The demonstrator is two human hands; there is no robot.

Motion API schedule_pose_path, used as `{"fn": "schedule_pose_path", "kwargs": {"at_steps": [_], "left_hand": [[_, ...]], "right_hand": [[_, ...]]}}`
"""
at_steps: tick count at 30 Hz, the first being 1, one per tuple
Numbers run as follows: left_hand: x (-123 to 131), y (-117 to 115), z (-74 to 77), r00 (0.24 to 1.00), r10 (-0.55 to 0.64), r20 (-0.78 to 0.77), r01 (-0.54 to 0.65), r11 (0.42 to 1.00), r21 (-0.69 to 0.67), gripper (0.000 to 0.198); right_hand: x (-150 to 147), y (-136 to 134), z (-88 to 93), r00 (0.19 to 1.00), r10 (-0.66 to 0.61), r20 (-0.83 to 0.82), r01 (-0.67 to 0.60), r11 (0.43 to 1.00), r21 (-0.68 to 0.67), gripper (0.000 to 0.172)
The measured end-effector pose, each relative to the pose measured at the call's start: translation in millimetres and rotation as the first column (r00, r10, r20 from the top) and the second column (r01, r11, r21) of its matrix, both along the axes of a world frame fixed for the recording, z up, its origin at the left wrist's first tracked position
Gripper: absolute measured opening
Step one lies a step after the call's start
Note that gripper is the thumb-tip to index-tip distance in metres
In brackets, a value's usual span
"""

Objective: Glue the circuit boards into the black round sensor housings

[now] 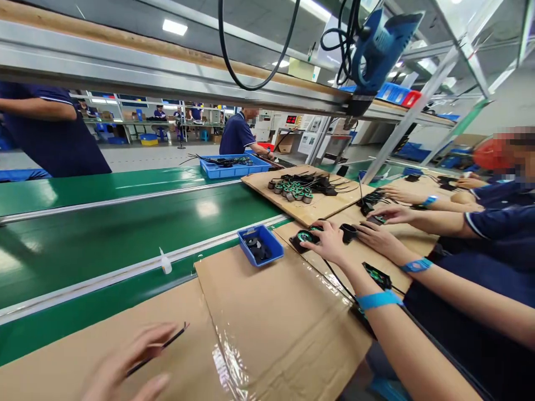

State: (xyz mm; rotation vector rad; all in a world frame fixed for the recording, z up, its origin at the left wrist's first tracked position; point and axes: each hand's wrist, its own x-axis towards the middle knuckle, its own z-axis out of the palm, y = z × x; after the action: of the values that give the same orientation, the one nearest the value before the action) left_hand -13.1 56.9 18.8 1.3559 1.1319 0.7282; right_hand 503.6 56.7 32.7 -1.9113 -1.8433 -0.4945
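My left hand (125, 362) is at the bottom left over a brown cardboard sheet (75, 356) and is smeared by motion. Its fingers are closed around a thin black tool (161, 346), perhaps tweezers, whose tip points up and right. My right hand is out of view. To my right, a co-worker with blue wrist straps has one hand (330, 240) on a black round part with a green centre (304, 237). The co-worker's other hand (378, 238) rests beside a black ring part (348, 231).
A small blue bin (261, 245) holding dark parts sits on a taped cardboard sheet (271, 317). A small white bottle (165, 262) stands by the green conveyor (125, 223). Further along are a board of green-topped parts (296, 192), a blue tray (234, 165) and more workers.
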Motion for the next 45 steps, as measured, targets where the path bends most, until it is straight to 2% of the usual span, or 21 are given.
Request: {"fn": "schedule_pose_path", "kwargs": {"at_steps": [2,3,6,7,9,12,16,17,19,21,23,25,27,29,31,33,36,38,40,43,45], "left_hand": [[49,-2,-5.9,0.965,-0.241,0.102,0.253,0.958,-0.138,0.056],[75,-3,-7.2,0.946,-0.270,0.178,0.302,0.934,-0.192,0.070],[140,-6,-7.0,0.919,-0.208,0.336,0.315,0.899,-0.305,0.107],[153,-7,-6.5,0.901,-0.204,0.383,0.332,0.892,-0.306,0.108],[164,-12,-6.3,0.876,-0.186,0.445,0.330,0.904,-0.271,0.093],[146,-17,-6.7,0.898,-0.056,0.437,0.211,0.925,-0.315,0.065],[101,-11,-2.2,0.900,0.182,0.395,0.029,0.881,-0.471,0.045],[92,-10,0.3,0.889,0.242,0.389,-0.018,0.867,-0.498,0.039],[76,-12,5.8,0.861,0.335,0.383,-0.071,0.825,-0.561,0.029],[63,-18,9.6,0.845,0.379,0.377,-0.063,0.771,-0.634,0.026],[49,-26,9.5,0.858,0.371,0.355,-0.046,0.745,-0.666,0.030],[34,-31,4.4,0.899,0.316,0.303,-0.076,0.794,-0.604,0.034],[19,-34,-5.2,0.952,0.207,0.226,-0.090,0.893,-0.440,0.041],[8,-33,-17.7,0.987,0.073,0.143,-0.031,0.960,-0.279,0.048],[2,-31,-29.7,0.995,-0.040,0.094,0.056,0.983,-0.173,0.049],[0,-30,-37.4,0.994,-0.097,0.043,0.099,0.993,-0.061,0.043],[-2,-31,-36.7,0.982,-0.141,-0.130,0.159,0.976,0.147,0.034],[-5,-32,-31.6,0.952,-0.200,-0.230,0.249,0.946,0.209,0.038],[-6,-33,-27.8,0.933,-0.243,-0.264,0.304,0.926,0.225,0.057],[-3,-36,-28.6,0.935,-0.187,-0.302,0.268,0.930,0.253,0.064],[1,-38,-31.6,0.934,-0.148,-0.325,0.236,0.938,0.252,0.053]], "right_hand": [[-16,-16,6.8,0.998,0.067,0.005,-0.067,0.998,0.015,0.031],[-30,-24,10.1,0.993,0.116,0.004,-0.116,0.993,0.013,0.033],[-88,-44,14.7,0.952,0.306,-0.021,-0.307,0.951,-0.031,0.041],[-112,-50,14.3,0.924,0.379,-0.047,-0.381,0.923,-0.050,0.044],[-156,-61,11.1,0.854,0.497,-0.151,-0.512,0.854,-0.088,0.049],[-197,-82,0.4,0.857,0.425,-0.290,-0.481,0.862,-0.158,0.064],[-206,-131,-35.4,0.914,0.116,-0.389,-0.268,0.892,-0.364,0.105],[-206,-145,-49.2,0.916,0.048,-0.398,-0.215,0.897,-0.385,0.103],[-211,-170,-77.4,0.916,-0.037,-0.400,-0.122,0.923,-0.365,0.078],[-218,-191,-95.4,0.921,-0.033,-0.389,-0.083,0.957,-0.277,0.053],[-221,-207,-91.1,0.935,0.057,-0.350,-0.130,0.974,-0.188,0.048],[-213,-215,-62.8,0.949,0.164,-0.268,-0.212,0.963,-0.163,0.058],[-197,-208,-21.8,0.976,0.152,-0.154,-0.182,0.962,-0.205,0.066],[-180,-183,13.7,0.987,0.146,-0.071,-0.158,0.966,-0.207,0.065],[-168,-143,30.2,0.984,0.172,-0.051,-0.180,0.935,-0.305,0.051],[-163,-100,24.5,0.977,0.205,-0.064,-0.213,0.877,-0.432,0.044],[-164,-56,-9.8,0.965,0.242,-0.103,-0.259,0.801,-0.540,0.040],[-163,-48,-33.3,0.959,0.253,-0.130,-0.280,0.756,-0.592,0.037],[-162,-51,-46.8,0.960,0.244,-0.139,-0.275,0.719,-0.639,0.039],[-173,-57,-44.6,0.952,0.283,-0.116,-0.294,0.743,-0.601,0.058],[-197,-56,-34.9,0.898,0.394,-0.196,-0.434,0.723,-0.538,0.064]]}}
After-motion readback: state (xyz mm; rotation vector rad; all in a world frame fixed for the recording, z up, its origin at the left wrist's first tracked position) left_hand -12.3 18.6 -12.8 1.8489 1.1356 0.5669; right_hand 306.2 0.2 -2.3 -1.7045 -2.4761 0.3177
